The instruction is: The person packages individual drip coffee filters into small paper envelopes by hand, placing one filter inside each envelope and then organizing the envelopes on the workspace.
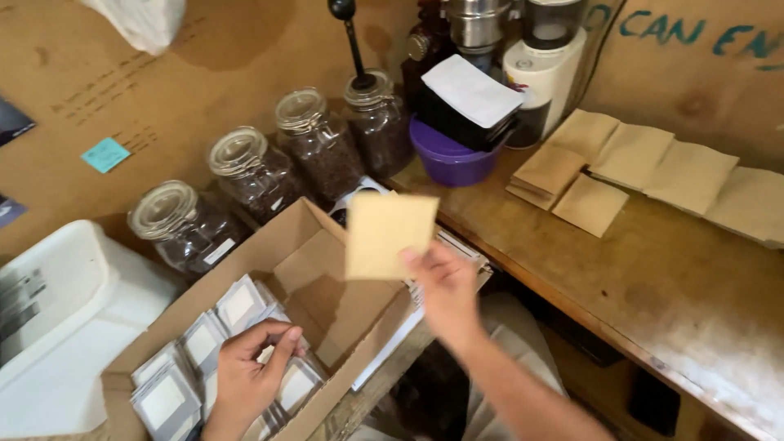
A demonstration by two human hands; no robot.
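Right hand [445, 290] grip pinching flat kraft pouch [390, 235]; left hand [249, 371] grip clasping white sachets [237, 306].

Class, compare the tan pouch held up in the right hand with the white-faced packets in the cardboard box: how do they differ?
The tan pouch is plain brown all over; the packets have white faces with grey borders. The pouch is single and raised in the right hand; the packets stand in rows in the box, where the left hand touches them. The pouch looks larger. Both are flat and squarish.

Tan pouches [653, 167] on bench; boxed white sachets [237, 304].
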